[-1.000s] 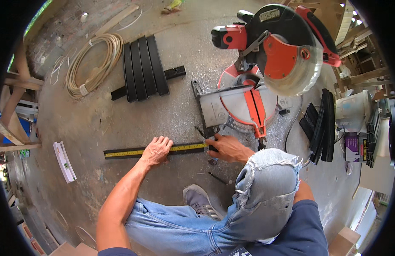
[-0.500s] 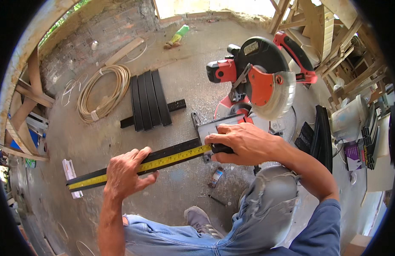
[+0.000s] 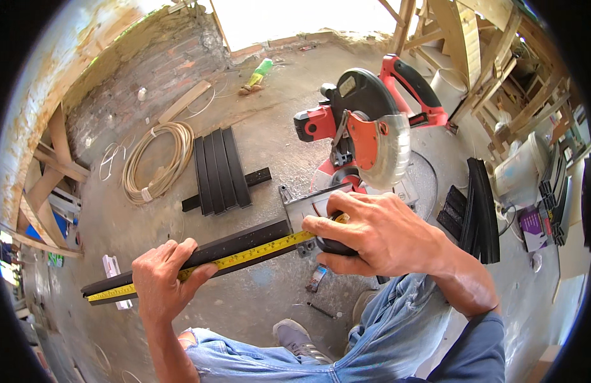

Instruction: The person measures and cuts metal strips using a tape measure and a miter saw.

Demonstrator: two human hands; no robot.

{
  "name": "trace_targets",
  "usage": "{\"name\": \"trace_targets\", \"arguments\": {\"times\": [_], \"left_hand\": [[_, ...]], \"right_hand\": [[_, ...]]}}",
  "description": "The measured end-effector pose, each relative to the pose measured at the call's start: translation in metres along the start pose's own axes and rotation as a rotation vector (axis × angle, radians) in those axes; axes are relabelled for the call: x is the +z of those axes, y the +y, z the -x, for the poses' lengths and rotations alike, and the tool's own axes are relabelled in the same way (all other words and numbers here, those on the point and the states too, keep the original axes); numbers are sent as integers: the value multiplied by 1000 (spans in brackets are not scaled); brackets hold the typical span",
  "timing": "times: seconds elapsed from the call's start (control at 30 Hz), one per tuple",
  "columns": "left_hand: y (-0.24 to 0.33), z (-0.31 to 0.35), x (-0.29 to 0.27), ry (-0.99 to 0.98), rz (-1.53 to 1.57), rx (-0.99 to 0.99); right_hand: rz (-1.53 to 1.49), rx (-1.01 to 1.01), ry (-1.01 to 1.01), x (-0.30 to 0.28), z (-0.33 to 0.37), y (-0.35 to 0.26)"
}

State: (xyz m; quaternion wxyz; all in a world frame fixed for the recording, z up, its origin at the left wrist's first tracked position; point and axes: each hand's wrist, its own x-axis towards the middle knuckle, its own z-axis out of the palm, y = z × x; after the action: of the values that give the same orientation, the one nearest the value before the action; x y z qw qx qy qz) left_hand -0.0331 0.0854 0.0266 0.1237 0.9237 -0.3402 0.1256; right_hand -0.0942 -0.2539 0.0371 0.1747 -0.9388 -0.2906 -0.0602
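A long black bar (image 3: 244,239) slopes across the middle, its right end at the metal table of a red and black miter saw (image 3: 366,147). Along the bar's near side runs the yellow blade of a tape measure (image 3: 254,253). My left hand (image 3: 161,277) is closed around the bar towards its left end, thumb pressing on the blade. In my right hand (image 3: 385,233) is the dark tape measure case, mostly hidden by the fingers, beside the saw table. A white and pink block (image 3: 112,267) lies under the bar's left part.
Several black strips (image 3: 222,169) lie side by side across another strip. Left of them is a coiled tan hose (image 3: 156,163). A green bottle (image 3: 260,70) lies farther back. At the right are black profiles (image 3: 480,210) and a whitish bucket (image 3: 522,166). A pen-like stick (image 3: 321,311) lies near my shoe.
My left hand has slid left along the bar, and its thumb now lies on the blade. The view has shifted a little. My right hand still holds the tape measure case.
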Motion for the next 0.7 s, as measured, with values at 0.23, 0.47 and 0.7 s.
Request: {"name": "trace_targets", "arguments": {"times": [0.23, 0.47, 0.7], "left_hand": [[12, -1, -6, 5, 2, -27], [18, -3, -6, 12, 28, -19], [16, -2, -3, 17, 31, -10]], "right_hand": [[-7, -46, 62, 5, 10, 6], [-12, -48, 78, 5, 15, 7], [-5, -40, 65, 5, 16, 9]]}}
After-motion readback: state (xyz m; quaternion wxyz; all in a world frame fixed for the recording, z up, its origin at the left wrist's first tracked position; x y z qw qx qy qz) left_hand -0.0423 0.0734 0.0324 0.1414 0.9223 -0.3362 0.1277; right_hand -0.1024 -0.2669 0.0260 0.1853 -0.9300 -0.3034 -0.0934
